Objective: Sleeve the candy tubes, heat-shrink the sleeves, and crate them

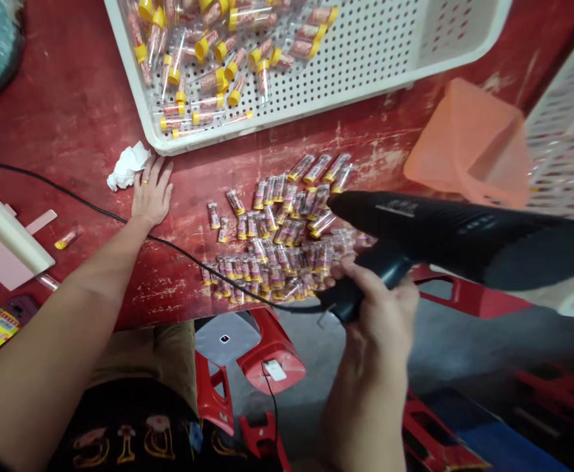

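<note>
My right hand [372, 298] is wrapped round the handle of a black hair dryer [444, 229]. The nozzle points left, over the near right part of a spread of small clear tubes [271, 255] with yellow caps and printed wraps. Flat on the red table [70, 78] rests my left hand [153, 190], fingers stretched out, holding nothing. Its fingertips lie beside a crumpled white tissue [129, 165] and close to the corner of a white perforated tray [365, 72]. The dryer's black cord [178, 248] runs left across the table, passing by my left wrist.
More yellow-capped tubes [218, 49] lie in the tray. An orange plastic bin [468, 144] and another white crate [567, 131] stand at right. At left are a pink and white device [11, 239] and a single tube [67, 238]. Red stools [271, 347] stand below the table edge.
</note>
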Available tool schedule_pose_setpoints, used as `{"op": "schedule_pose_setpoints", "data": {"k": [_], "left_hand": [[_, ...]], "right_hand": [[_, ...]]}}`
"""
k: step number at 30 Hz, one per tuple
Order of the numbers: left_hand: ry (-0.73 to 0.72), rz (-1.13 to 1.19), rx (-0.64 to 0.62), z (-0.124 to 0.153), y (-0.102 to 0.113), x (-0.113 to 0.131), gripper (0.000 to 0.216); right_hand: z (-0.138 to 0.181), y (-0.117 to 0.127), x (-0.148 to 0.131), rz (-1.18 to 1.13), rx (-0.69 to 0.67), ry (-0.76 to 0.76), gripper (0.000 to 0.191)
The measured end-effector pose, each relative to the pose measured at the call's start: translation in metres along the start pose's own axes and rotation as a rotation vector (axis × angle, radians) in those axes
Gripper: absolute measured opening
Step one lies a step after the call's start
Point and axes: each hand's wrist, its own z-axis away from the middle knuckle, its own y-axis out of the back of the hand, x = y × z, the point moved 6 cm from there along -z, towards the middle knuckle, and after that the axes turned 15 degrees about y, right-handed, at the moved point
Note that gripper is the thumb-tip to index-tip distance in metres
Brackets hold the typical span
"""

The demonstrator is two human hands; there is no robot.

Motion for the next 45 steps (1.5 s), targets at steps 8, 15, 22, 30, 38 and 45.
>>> {"op": "schedule_pose_setpoints", "data": {"k": [8, 15, 22, 30, 38, 45], "left_hand": [[-0.014, -0.057, 0.013, -0.003, -0.004, -0.003, 0.079], [-0.052, -0.052, 0.146, 0.01, 0.009, 0.008, 0.068], [-0.836, -0.106, -0.204, 0.048, -0.089, 0.177, 0.053], [-0.963, -0.374, -0.482, 0.028, -0.147, 0.207, 0.06], [-1.179, -0.24, -0.52, 0.037, -0.165, 0.251, 0.068], [-1.147, -0.41, -0.689, 0.025, -0.181, 0.237, 0.069]], "right_hand": [[0.066, 0.021, -0.009, -0.019, -0.138, -0.195, 0.034], [0.102, 0.054, -0.002, -0.166, 0.042, -0.122, 0.044], [0.091, 0.079, 0.007, -0.238, 0.005, -0.112, 0.046], [0.065, 0.09, 0.02, -0.22, -0.119, -0.199, 0.04], [0.051, 0.106, 0.009, -0.29, -0.051, -0.169, 0.039], [0.036, 0.097, 0.012, -0.321, -0.095, -0.172, 0.041]]}}
